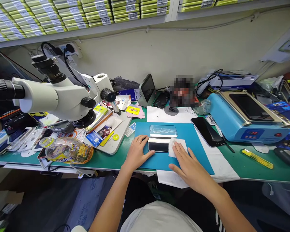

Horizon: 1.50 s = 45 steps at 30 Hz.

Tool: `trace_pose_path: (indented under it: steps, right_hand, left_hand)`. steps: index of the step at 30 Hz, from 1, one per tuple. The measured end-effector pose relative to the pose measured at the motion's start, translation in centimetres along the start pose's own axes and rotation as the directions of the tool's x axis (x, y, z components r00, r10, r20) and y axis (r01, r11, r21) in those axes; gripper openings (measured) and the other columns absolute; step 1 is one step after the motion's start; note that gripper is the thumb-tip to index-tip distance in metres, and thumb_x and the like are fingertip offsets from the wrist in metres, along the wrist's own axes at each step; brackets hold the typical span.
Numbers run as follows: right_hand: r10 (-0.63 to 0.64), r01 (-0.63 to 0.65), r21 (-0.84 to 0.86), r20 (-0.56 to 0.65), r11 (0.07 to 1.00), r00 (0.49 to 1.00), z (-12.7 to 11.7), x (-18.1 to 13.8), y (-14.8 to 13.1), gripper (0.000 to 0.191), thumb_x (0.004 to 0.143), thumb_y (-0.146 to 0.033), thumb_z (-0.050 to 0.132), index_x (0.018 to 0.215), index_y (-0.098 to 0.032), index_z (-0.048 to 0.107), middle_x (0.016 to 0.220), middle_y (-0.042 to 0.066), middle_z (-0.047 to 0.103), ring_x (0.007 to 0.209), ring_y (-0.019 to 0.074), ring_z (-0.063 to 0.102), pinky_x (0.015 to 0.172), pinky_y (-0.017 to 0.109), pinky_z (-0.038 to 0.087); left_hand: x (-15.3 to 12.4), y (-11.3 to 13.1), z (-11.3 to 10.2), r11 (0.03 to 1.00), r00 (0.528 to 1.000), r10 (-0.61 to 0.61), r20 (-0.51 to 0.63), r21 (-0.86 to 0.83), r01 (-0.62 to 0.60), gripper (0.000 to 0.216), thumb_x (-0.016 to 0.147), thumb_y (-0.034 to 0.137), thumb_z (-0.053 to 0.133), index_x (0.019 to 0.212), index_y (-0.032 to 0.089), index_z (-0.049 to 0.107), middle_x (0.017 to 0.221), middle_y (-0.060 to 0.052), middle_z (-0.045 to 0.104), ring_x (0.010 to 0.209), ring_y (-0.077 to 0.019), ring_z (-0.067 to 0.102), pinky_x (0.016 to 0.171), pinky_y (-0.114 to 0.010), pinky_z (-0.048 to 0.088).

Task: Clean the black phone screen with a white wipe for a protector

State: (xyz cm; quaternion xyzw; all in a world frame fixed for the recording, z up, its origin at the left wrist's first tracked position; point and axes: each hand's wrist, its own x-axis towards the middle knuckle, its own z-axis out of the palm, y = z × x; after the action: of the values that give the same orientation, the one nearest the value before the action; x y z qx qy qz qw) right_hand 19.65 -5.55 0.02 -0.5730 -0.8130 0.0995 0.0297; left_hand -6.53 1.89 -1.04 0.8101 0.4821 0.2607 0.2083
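Observation:
A dark phone (157,145) lies flat on a blue work mat (200,161) near the bench's front edge. My left hand (137,153) rests on the mat with its fingers and thumb against the phone's left end, steadying it. My right hand (187,164) lies flat, fingers pressed together on a white wipe (176,144) that covers the phone's right end. Just behind the phone sits a clear glass or film panel (163,130).
A white microscope (62,95) stands at the left over a cluttered plate. A plastic bottle (66,150) lies on its side. Another black phone (205,130), a blue heating machine (246,117) and a yellow cutter (257,158) are at the right.

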Motion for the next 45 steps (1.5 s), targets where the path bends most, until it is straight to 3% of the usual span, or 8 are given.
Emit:
trace_pose_path:
  steps: [8, 14, 23, 28, 32, 38, 42, 45]
  right_hand:
    - [-0.215, 0.218, 0.081, -0.05, 0.973, 0.975, -0.4, 7.6, -5.0, 0.096, 0.095, -0.073, 0.035, 0.163, -0.009, 0.015, 0.168, 0.021, 0.021, 0.156, 0.0344, 0.017, 0.124, 0.056, 0.026]
    - [-0.263, 0.271, 0.108, -0.079, 0.957, 0.962, 0.3, 6.5, -6.9, 0.091, 0.097, -0.069, 0.039, 0.163, -0.009, 0.02, 0.166, 0.02, 0.026, 0.155, 0.0344, 0.023, 0.124, 0.055, 0.028]
    - [-0.112, 0.124, 0.071, -0.155, 0.99, 0.982, 0.8, 1.0, -0.4, 0.087, 0.1, -0.06, 0.043, 0.165, -0.02, 0.002, 0.168, 0.013, 0.02, 0.152, 0.0346, 0.03, 0.121, 0.055, 0.034]
    - [0.015, 0.008, 0.173, -0.133, 0.985, 0.991, -0.2, 1.8, 2.2, 0.072, 0.101, -0.059, 0.04, 0.16, -0.019, 0.033, 0.165, 0.012, 0.03, 0.15, 0.0331, 0.035, 0.121, 0.055, 0.036]
    - [0.029, 0.061, 0.258, -0.333, 0.964, 0.942, 0.0, 1.4, 2.6, 0.049, 0.105, -0.045, 0.036, 0.135, -0.021, 0.067, 0.145, 0.009, 0.061, 0.134, 0.0309, 0.058, 0.112, 0.05, 0.05]
    - [0.035, 0.089, 0.231, -0.483, 0.969, 0.875, -1.0, -0.3, 5.2, 0.044, 0.103, -0.042, 0.039, 0.11, -0.02, 0.077, 0.114, 0.011, 0.078, 0.106, 0.0287, 0.074, 0.099, 0.048, 0.059]
    - [0.166, -0.074, 0.239, -0.393, 0.968, 0.904, -3.9, -0.3, 7.3, 0.052, 0.099, -0.055, 0.04, 0.108, -0.019, 0.077, 0.123, 0.014, 0.074, 0.117, 0.0343, 0.069, 0.103, 0.053, 0.055]
    - [0.264, -0.183, 0.312, -0.241, 0.932, 0.934, -5.7, 0.6, 6.8, 0.061, 0.094, -0.066, 0.045, 0.128, -0.022, 0.07, 0.139, 0.012, 0.067, 0.13, 0.0359, 0.06, 0.107, 0.053, 0.052]
  left_hand:
    - [0.0, -0.3, 0.1, 0.999, 0.999, 0.027, -0.032, -0.033, -0.028, 0.041, 0.107, 0.041, 0.04, 0.14, 0.022, 0.056, 0.143, -0.01, 0.059, 0.137, -0.0281, 0.048, 0.116, -0.05, 0.041]
    - [0.0, -0.4, 0.0, 0.998, 0.999, 0.011, -0.054, -0.067, -0.014, 0.041, 0.108, 0.041, 0.037, 0.135, 0.022, 0.06, 0.141, -0.009, 0.061, 0.136, -0.0271, 0.05, 0.115, -0.048, 0.042]
    - [0.0, -0.2, 0.0, 0.999, 1.0, -0.006, -0.019, -0.042, 0.005, 0.04, 0.105, 0.042, 0.048, 0.138, 0.023, 0.057, 0.144, -0.008, 0.059, 0.138, -0.0284, 0.048, 0.117, -0.048, 0.039]
    - [0.2, 0.5, -0.7, 0.996, 0.998, -0.061, 0.01, -0.059, 0.061, 0.039, 0.103, 0.041, 0.049, 0.135, 0.022, 0.06, 0.143, -0.009, 0.06, 0.138, -0.0284, 0.048, 0.116, -0.046, 0.039]
    - [1.5, 1.1, -2.4, 0.996, 0.985, -0.076, 0.152, -0.029, 0.081, 0.049, 0.101, 0.049, 0.048, 0.142, 0.022, 0.056, 0.146, -0.011, 0.058, 0.139, -0.0309, 0.048, 0.113, -0.045, 0.041]
    - [5.7, 1.9, -3.5, 0.983, 0.954, -0.178, 0.242, 0.012, 0.181, 0.067, 0.099, 0.052, 0.045, 0.155, 0.015, 0.042, 0.152, -0.018, 0.052, 0.141, -0.0392, 0.046, 0.112, -0.049, 0.039]
    - [7.1, 1.9, -2.7, 0.955, 0.942, -0.223, 0.251, -0.137, 0.262, 0.069, 0.097, 0.054, 0.049, 0.157, 0.02, 0.04, 0.158, -0.014, 0.046, 0.147, -0.0393, 0.04, 0.115, -0.051, 0.036]
    - [6.9, 1.6, -2.0, 0.873, 0.931, -0.279, 0.236, -0.342, 0.348, 0.069, 0.097, 0.055, 0.051, 0.156, 0.021, 0.041, 0.158, -0.013, 0.046, 0.147, -0.0363, 0.041, 0.119, -0.049, 0.033]
